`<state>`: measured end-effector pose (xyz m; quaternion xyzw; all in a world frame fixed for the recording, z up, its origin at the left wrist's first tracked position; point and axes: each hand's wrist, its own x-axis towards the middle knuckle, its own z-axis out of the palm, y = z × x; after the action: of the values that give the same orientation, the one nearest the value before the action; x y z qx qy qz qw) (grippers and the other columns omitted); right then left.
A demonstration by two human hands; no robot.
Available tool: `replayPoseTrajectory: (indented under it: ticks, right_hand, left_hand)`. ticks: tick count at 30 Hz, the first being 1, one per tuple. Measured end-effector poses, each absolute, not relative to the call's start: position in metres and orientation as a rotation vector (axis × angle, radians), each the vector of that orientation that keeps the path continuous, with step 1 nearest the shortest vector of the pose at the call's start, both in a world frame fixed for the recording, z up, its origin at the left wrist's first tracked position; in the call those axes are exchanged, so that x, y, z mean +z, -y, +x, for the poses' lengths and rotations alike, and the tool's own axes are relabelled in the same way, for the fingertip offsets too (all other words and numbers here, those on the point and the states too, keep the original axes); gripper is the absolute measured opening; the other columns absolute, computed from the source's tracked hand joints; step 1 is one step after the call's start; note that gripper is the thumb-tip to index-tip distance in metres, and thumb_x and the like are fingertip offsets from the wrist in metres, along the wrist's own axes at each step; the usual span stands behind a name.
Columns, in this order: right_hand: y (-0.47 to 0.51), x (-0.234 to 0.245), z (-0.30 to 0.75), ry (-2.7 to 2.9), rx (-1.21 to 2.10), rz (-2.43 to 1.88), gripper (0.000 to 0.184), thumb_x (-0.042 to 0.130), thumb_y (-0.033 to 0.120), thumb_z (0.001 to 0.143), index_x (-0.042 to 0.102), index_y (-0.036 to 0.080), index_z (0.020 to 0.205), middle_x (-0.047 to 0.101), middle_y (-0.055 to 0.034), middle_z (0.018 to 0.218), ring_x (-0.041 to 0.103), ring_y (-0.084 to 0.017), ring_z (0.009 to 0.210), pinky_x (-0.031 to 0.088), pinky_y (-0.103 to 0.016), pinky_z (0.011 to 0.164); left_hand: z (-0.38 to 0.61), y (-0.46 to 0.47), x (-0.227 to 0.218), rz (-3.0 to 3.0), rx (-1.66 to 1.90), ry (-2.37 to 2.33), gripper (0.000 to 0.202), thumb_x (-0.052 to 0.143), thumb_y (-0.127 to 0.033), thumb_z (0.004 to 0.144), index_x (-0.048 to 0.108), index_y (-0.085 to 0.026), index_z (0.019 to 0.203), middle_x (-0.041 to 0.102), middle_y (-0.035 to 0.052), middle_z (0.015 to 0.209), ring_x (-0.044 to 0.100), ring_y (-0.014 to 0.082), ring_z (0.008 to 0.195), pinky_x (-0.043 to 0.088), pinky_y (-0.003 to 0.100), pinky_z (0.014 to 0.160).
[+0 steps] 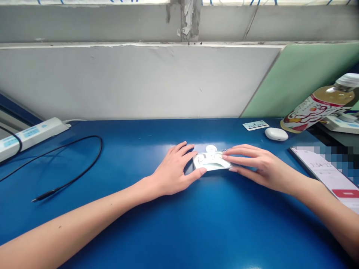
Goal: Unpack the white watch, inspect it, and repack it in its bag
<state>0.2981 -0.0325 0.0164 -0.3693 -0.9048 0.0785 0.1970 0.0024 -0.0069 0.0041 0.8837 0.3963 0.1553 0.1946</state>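
Note:
A small flat white packet [209, 161] with a round white tab sticking up at its far edge lies on the blue table, and glare washes out its print. My left hand [178, 170] has its left end between the thumb, at the near corner, and the index finger, at the far corner; the other fingers are stretched out. At the packet's right end, my right hand [256, 164] has its fingers on top and its thumb at the near edge. The contents of the packet cannot be made out.
A black cable [84, 170] curls across the left of the table, near a white power strip [35, 132]. To the right are a card [255, 125], a white earbud case [276, 134], a tilted drink bottle [316, 106] and a phone [325, 175]. A wall [126, 82] closes the back.

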Motion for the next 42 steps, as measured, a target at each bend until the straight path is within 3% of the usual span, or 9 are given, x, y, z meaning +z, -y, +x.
replayPoseTrajectory:
  ticks: [4, 9, 13, 17, 20, 24, 26, 31, 42]
  right_hand:
    - [0.037, 0.017, 0.292, 2.309, 0.163, -1.092, 0.028, 0.056, 0.025, 0.096, 0.072, 0.033, 0.118, 0.076, -0.0033, 0.112, 0.072, -0.026, 0.096, 0.059, -0.041, 0.085]
    - [0.04, 0.021, 0.288, 1.924, 0.22, -1.284, 0.014, 0.06, 0.033, 0.094, 0.073, 0.029, 0.093, 0.076, -0.0036, 0.089, 0.072, -0.025, 0.077, 0.06, -0.041, 0.071]
    - [0.039, 0.021, 0.285, 1.753, 0.441, -1.384, 0.016, 0.062, 0.038, 0.093, 0.073, 0.026, 0.094, 0.075, -0.0025, 0.082, 0.069, -0.02, 0.065, 0.059, -0.034, 0.058]
    - [0.041, 0.016, 0.277, 1.699, 0.532, -1.403, 0.02, 0.062, 0.039, 0.093, 0.075, 0.024, 0.097, 0.077, -0.0035, 0.089, 0.07, -0.02, 0.071, 0.059, -0.03, 0.06]
    - [0.042, 0.012, 0.27, 1.659, 0.598, -1.414, 0.022, 0.063, 0.041, 0.092, 0.075, 0.023, 0.095, 0.077, -0.0041, 0.088, 0.072, -0.021, 0.075, 0.06, -0.031, 0.063]
    - [0.041, 0.007, 0.264, 1.674, 0.707, -1.455, 0.029, 0.06, 0.045, 0.093, 0.075, 0.02, 0.097, 0.078, -0.0051, 0.084, 0.072, -0.022, 0.072, 0.06, -0.031, 0.059]
    - [0.04, 0.006, 0.266, 1.751, 0.748, -1.442, 0.031, 0.057, 0.045, 0.095, 0.073, 0.02, 0.105, 0.078, -0.0067, 0.091, 0.074, -0.023, 0.076, 0.062, -0.032, 0.062]
    - [0.037, 0.007, 0.282, 2.241, 0.312, -1.271, 0.036, 0.058, 0.036, 0.095, 0.062, 0.021, 0.128, 0.061, -0.0143, 0.138, 0.06, -0.032, 0.123, 0.052, -0.05, 0.102]
    - [0.034, 0.004, 0.294, 2.594, 0.239, -1.287, 0.069, 0.06, 0.054, 0.091, 0.047, 0.015, 0.146, 0.045, -0.019, 0.153, 0.05, -0.035, 0.136, 0.049, -0.051, 0.107]
  left_hand:
    - [0.0, 0.005, 0.005, 2.419, 0.505, -1.08, 0.049, 0.037, -0.052, 0.102, 0.063, -0.019, 0.128, 0.054, 0.0132, 0.146, 0.036, 0.0335, 0.145, 0.031, 0.058, 0.116]
    - [0.001, 0.005, 0.003, 2.412, 0.523, -1.085, 0.05, 0.051, -0.053, 0.095, 0.059, -0.018, 0.129, 0.054, 0.0143, 0.144, 0.039, 0.035, 0.143, 0.032, 0.056, 0.117]
    - [0.002, 0.006, 0.001, 2.403, 0.621, -1.057, 0.078, 0.067, -0.049, 0.087, 0.035, -0.016, 0.149, 0.046, 0.0179, 0.151, 0.042, 0.0346, 0.141, 0.037, 0.054, 0.115]
    - [0.0, 0.005, -0.001, 2.382, 0.691, -0.919, 0.103, 0.078, -0.043, 0.081, 0.011, -0.028, 0.158, 0.036, 0.0141, 0.158, 0.043, 0.0317, 0.141, 0.042, 0.05, 0.113]
    - [-0.002, 0.003, -0.001, 2.417, 0.651, -0.821, 0.099, 0.08, -0.049, 0.079, 0.02, -0.03, 0.156, 0.04, 0.0132, 0.155, 0.044, 0.0325, 0.14, 0.04, 0.05, 0.115]
    - [-0.001, 0.003, 0.002, 2.466, 0.59, -0.828, 0.087, 0.082, -0.051, 0.075, 0.041, -0.02, 0.146, 0.047, 0.0159, 0.147, 0.046, 0.0331, 0.137, 0.04, 0.047, 0.115]
    - [0.0, 0.003, 0.003, 2.481, 0.583, -0.844, 0.078, 0.08, -0.044, 0.077, 0.045, -0.017, 0.141, 0.049, 0.0165, 0.145, 0.047, 0.0326, 0.136, 0.042, 0.046, 0.114]
    - [0.002, 0.006, 0.003, 2.564, 0.573, -0.899, 0.066, 0.072, -0.038, 0.077, 0.05, -0.014, 0.134, 0.052, 0.0189, 0.142, 0.045, 0.0355, 0.136, 0.042, 0.051, 0.113]
    - [0.003, 0.008, -0.003, 2.591, 0.5, -1.077, 0.075, 0.064, -0.054, 0.084, 0.049, -0.006, 0.139, 0.047, 0.0238, 0.148, 0.035, 0.0399, 0.144, 0.036, 0.056, 0.117]
